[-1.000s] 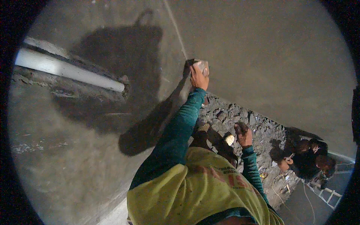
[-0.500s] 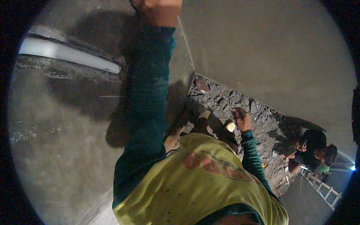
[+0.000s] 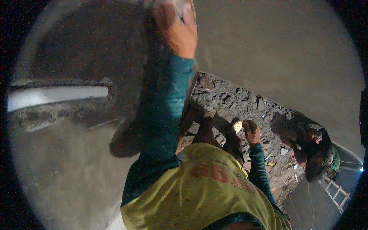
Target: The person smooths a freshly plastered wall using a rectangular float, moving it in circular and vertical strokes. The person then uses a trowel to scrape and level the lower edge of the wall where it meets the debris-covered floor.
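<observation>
My left hand (image 3: 179, 33) is raised high against the grey plastered wall (image 3: 65, 153) near its corner. Its fingers are bent round a thin, pale-edged thing (image 3: 193, 9) that the top of the picture cuts off, so its kind is unclear. Low at my side hangs my right hand (image 3: 252, 132), above the rubble, its fingers loosely bent and somewhat dark; nothing shows in them. A white pipe (image 3: 61, 96) lies in a groove cut into the wall, to the left of my raised arm.
Broken rubble (image 3: 264, 109) covers the floor around my feet in light perforated shoes (image 3: 237, 126). Another person (image 3: 314, 153) bends down at the right, by a ladder (image 3: 337, 193). A thin cable (image 3: 285, 174) curls over the ground. A second grey wall (image 3: 283, 50) rises at the right.
My left hand has come lower and a little to the right, showing more of itself. The right hand has dropped slightly. The other person has bent lower.
</observation>
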`<state>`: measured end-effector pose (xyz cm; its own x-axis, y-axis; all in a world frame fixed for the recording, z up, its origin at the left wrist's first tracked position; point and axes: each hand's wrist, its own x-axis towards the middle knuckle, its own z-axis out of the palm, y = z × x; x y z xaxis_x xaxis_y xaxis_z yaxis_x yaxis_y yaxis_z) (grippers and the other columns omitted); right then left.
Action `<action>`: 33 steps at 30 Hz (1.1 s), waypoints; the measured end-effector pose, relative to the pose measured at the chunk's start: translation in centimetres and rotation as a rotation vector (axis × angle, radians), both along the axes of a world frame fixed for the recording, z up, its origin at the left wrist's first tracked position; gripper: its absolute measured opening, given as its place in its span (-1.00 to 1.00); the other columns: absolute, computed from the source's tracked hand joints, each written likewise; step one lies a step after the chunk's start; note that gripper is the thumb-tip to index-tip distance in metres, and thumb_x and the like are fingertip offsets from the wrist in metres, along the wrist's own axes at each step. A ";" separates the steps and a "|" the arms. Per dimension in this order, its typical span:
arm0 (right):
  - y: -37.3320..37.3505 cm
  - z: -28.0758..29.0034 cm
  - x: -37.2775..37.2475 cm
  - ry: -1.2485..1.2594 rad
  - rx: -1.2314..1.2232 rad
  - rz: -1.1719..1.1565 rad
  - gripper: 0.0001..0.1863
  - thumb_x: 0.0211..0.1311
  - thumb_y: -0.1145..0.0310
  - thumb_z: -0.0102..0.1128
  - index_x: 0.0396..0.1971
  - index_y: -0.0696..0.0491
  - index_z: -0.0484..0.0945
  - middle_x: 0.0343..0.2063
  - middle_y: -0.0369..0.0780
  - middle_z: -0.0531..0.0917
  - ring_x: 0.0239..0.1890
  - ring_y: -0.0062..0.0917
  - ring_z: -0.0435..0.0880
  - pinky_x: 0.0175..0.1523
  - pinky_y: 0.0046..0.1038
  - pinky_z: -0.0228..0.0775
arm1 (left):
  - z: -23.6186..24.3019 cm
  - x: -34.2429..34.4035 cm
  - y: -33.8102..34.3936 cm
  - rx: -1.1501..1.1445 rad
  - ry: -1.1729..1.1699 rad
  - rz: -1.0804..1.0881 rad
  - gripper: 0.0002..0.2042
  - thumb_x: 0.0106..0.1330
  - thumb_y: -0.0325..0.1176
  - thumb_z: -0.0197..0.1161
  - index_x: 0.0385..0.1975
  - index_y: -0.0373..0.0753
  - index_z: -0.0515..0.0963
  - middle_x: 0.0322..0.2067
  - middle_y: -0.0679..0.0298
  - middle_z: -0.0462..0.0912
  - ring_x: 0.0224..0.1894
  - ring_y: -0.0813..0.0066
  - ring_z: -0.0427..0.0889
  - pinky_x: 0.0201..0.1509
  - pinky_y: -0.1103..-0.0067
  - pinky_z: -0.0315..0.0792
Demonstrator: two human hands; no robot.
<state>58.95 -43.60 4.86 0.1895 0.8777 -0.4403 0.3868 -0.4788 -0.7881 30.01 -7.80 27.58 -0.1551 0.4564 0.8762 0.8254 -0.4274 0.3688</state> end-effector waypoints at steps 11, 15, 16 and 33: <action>0.0 -0.8 0.6 -0.162 0.058 0.093 -0.55 0.52 0.00 0.15 -0.12 0.14 0.71 -0.35 -0.15 0.76 -0.33 -0.42 0.77 -0.21 -0.29 0.58 | -22.0 2.4 -10.5 -0.636 -0.272 -0.049 -0.56 0.42 -0.19 0.34 0.24 -0.12 0.49 0.14 -0.04 0.64 0.17 -0.28 0.56 0.33 -0.01 0.40; 1.7 -0.7 -0.6 -0.291 0.158 0.266 -0.62 0.50 0.04 0.16 -0.14 0.07 0.72 -0.36 -0.14 0.77 -0.32 -0.24 0.78 -0.19 -0.24 0.58 | -9.6 2.3 -8.0 -0.364 -0.273 -0.156 -0.59 0.42 -0.20 0.33 0.20 -0.17 0.56 0.11 0.01 0.67 0.17 -0.26 0.56 0.47 0.07 0.31; 2.0 -1.0 -0.8 -0.270 0.264 0.264 -0.64 0.49 0.07 0.17 -0.13 0.07 0.72 -0.33 -0.13 0.78 -0.30 -0.23 0.78 -0.17 -0.23 0.58 | -6.2 2.3 -7.2 -0.307 -0.247 -0.157 -0.61 0.39 -0.28 0.36 0.17 -0.21 0.57 0.08 0.04 0.68 0.10 -0.21 0.58 0.37 0.10 0.38; 17.4 18.4 -7.2 1.189 0.475 0.019 -0.46 0.60 -0.03 -0.01 0.22 0.14 0.49 -0.08 -0.10 0.73 -0.14 -0.32 0.72 -0.01 -0.27 0.56 | 6.5 5.7 -11.7 -0.627 -0.920 -1.279 -0.53 0.34 -0.42 0.43 0.19 -0.32 0.43 -0.01 0.22 0.60 0.03 0.55 0.56 0.11 0.49 0.52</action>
<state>51.79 -26.17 23.30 -0.1174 0.9927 0.0269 -0.6663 -0.0586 -0.7433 35.70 -19.48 34.06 0.2430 0.9000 0.3620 -0.4749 -0.2150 0.8534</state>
